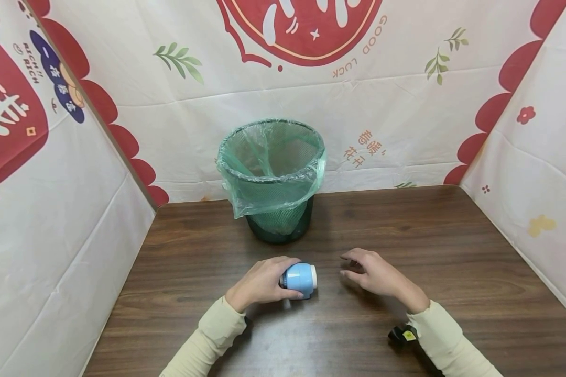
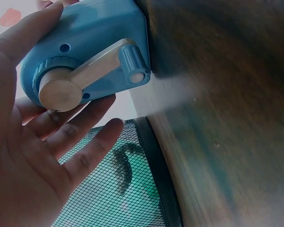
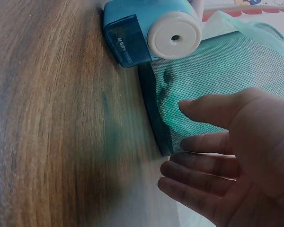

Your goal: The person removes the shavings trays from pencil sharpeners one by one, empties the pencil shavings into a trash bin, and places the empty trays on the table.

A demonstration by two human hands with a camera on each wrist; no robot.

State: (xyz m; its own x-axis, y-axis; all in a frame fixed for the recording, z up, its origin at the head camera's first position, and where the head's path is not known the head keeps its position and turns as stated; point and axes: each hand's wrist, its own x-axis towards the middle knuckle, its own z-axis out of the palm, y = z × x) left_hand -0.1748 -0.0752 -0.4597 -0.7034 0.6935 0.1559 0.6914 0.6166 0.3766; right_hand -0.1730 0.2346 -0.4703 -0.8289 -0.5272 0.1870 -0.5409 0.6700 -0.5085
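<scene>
A blue hand-crank pencil sharpener is at the middle of the table. My left hand holds it from the left, thumb on the near side and fingers on the far side. In the left wrist view, the crank handle faces my left palm. The right wrist view shows its white round front with a pencil hole, and a dark translucent shavings drawer. My right hand is to the right of the sharpener, apart from it, with loosely bent fingers and nothing held.
Behind the sharpener stands a dark mesh wastebasket lined with a green plastic bag. Printed white cloth hangs at the back and both sides of the table. A small black object with a yellow label is by the right cuff.
</scene>
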